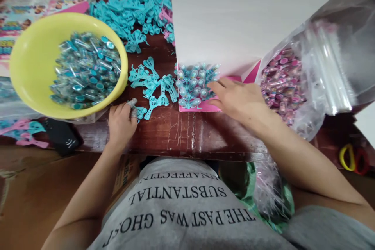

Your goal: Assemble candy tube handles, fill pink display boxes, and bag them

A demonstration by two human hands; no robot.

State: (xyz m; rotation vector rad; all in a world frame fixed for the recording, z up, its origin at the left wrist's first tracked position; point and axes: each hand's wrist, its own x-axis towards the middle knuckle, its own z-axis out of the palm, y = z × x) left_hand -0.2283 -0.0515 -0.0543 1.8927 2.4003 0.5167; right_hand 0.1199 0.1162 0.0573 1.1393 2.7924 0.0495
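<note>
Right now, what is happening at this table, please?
A person sits at a dark wooden table. The left hand pinches a small clear capsule beside loose turquoise plastic pieces. The right hand rests on a pink card where a cluster of capsules set in turquoise pieces is gathered. A yellow bowl of capsules stands at the left, and a clear bag of pink ones at the right.

A worker in a grey short-sleeved cotton T-shirt (187,218) printed with black serif capitals, among them "SUBSTANTIAL" and "THE PAST WAS", seen upside down from above. Both forearms are bare; the left hand (121,121) and right hand (238,99) wear no gloves or rings.
</note>
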